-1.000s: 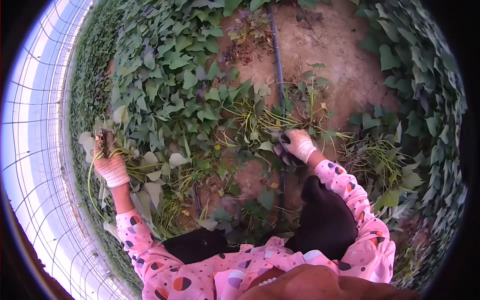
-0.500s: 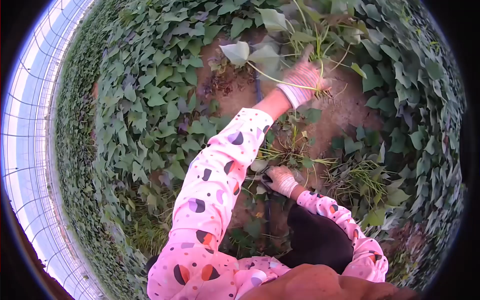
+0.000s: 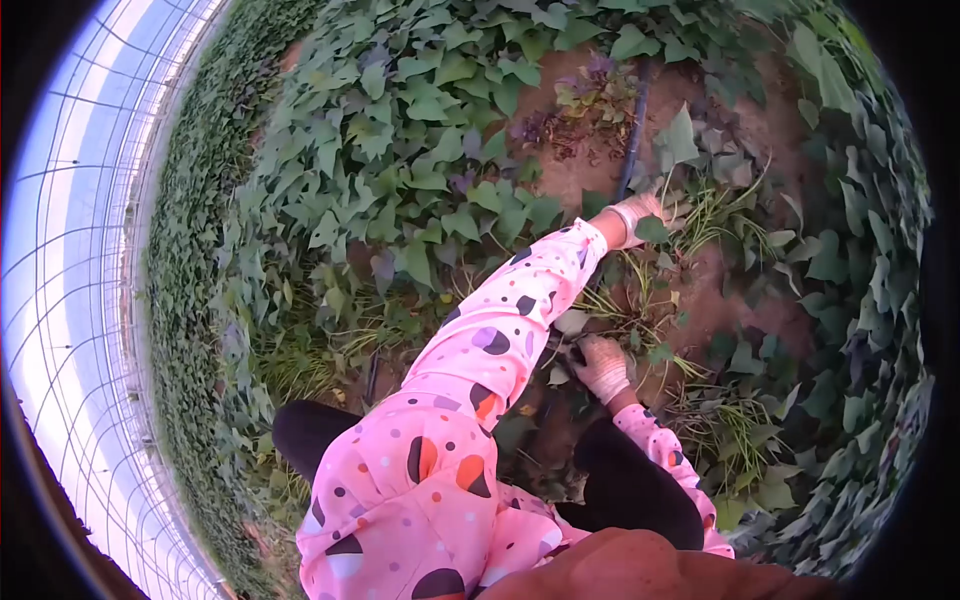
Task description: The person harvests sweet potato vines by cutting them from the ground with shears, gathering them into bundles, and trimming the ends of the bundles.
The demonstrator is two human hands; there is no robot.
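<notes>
My left hand [image 3: 652, 216], in a striped glove, reaches forward over a bunch of cut leafy vines [image 3: 718, 215] lying on the soil. Its fingers look stretched out and touch the stems, partly behind a leaf. Closer to my body, my right hand [image 3: 602, 368], also gloved, is closed around a dark-handled tool [image 3: 574, 354]; the tool's working end is hidden among leaves. Just ahead of it is a rooted plant base with short, mostly bare stems [image 3: 632, 312]. Another pile of cut vines [image 3: 735, 430] lies to the right of my right hand.
A dark drip hose [image 3: 636, 130] runs along the bare soil [image 3: 570, 180]. Dense heart-shaped foliage [image 3: 400, 150] grows on the left, with more leafy vines [image 3: 865, 270] on the right. Purple-leaved weeds [image 3: 590, 110] stand ahead. My dark-clothed knee [image 3: 640, 490] is near the right forearm.
My left hand has come down with the bunch of vines, which now lies on the ground with the fingers loosened. The right hand stays low with the dark-handled tool.
</notes>
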